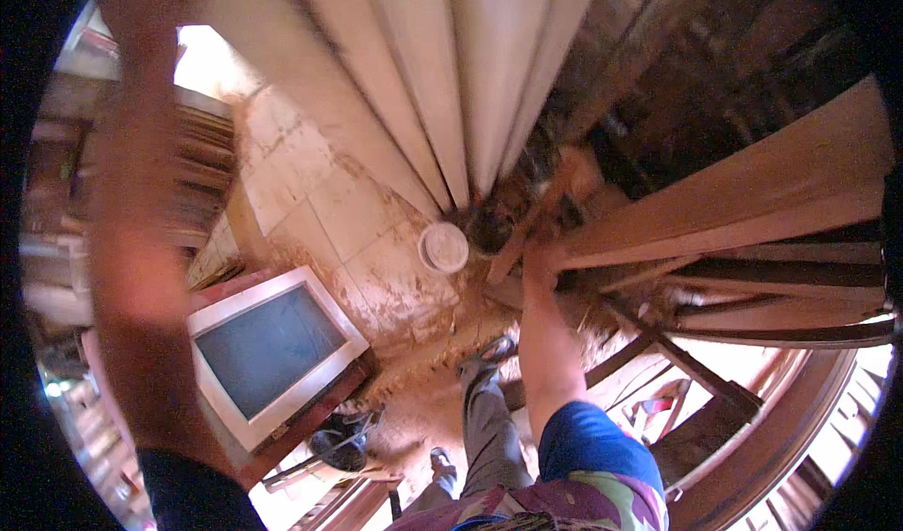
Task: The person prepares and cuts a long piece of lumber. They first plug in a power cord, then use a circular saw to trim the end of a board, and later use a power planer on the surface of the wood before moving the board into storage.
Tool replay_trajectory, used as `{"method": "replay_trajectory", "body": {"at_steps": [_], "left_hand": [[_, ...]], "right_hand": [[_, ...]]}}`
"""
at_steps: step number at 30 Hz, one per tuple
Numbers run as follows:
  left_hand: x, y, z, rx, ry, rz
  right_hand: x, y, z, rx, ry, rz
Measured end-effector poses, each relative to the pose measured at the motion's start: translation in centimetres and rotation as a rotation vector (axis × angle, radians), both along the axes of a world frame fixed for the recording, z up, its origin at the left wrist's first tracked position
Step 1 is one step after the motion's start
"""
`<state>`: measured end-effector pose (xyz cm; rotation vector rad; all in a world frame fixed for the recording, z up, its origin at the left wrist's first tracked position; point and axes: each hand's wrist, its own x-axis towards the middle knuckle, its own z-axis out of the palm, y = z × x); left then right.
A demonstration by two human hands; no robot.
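Note:
My left arm [141, 277] stretches up along the left side, smeared by motion. Its hand is dark and partly cut off at the top edge, near the tall pale boards [414, 70], so its fingers do not show. My right arm [553, 352] reaches forward from below. At its end, my right hand [541, 256] is against the near end of a wide reddish wooden board [724, 192], beside a short slanting wooden strip [513, 249]. Shadow and blur hide how its fingers lie on the wood.
A white round tub [443, 248] stands on the dusty tiled floor [310, 211]. A pale-framed dark panel [273, 352] lies at the left. More timber [202, 155] is stacked behind it. Crossed wooden bars [691, 366] stand at the lower right. My feet are among wood dust.

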<state>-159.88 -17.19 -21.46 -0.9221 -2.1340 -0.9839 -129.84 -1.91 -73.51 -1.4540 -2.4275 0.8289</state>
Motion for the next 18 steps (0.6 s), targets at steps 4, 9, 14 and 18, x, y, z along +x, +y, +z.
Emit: {"method": "replay_trajectory", "body": {"at_steps": [4, 9, 14, 18], "left_hand": [[4.7, -1.6, -1.2, 0.004, -0.039, 0.02], [20.6, -11.5, -5.2, -0.134, -0.445, -0.108], [43.5, -32.1, -24.4, -0.368, -1.265, -0.13], [59.4, -50.5, -34.9, -0.403, -1.87, -0.102]], "right_hand": [[5.5, -7.2, 10.6, -0.247, -0.042, -0.275], [13.5, -13.8, 15.5, -0.117, 0.046, -0.303], [20.0, -19.9, 23.6, -0.222, 0.263, -0.24], [27.6, -22.5, 27.1, -0.239, 0.576, -0.079]]}}
